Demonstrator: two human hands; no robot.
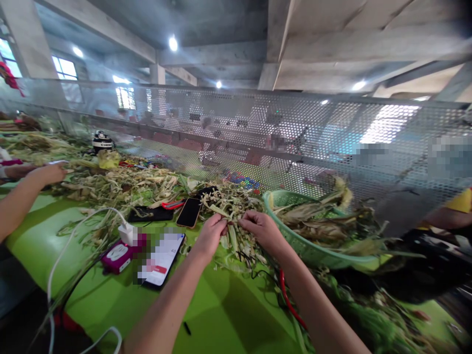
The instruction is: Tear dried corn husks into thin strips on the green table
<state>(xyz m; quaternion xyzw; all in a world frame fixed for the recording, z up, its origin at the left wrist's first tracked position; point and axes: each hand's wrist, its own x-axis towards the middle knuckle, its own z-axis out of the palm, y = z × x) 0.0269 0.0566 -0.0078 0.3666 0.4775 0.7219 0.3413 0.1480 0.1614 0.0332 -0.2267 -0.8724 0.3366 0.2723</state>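
In the head view, my left hand is closed in a pinch on a pale corn husk strip. My right hand is a short way to its right, thumb and fingers pressed together near the same strip. What sits between its fingertips is too small to make out. Behind and below both hands lies a heap of dried husk scraps on the green table. A light green plastic basket filled with husks stands just right of my right hand.
A dark-screened phone, a lit phone and a purple power strip with a white charger lie to the left. Red-handled cutters rest behind. A perforated metal screen borders the table. Another person's arm reaches in from the left.
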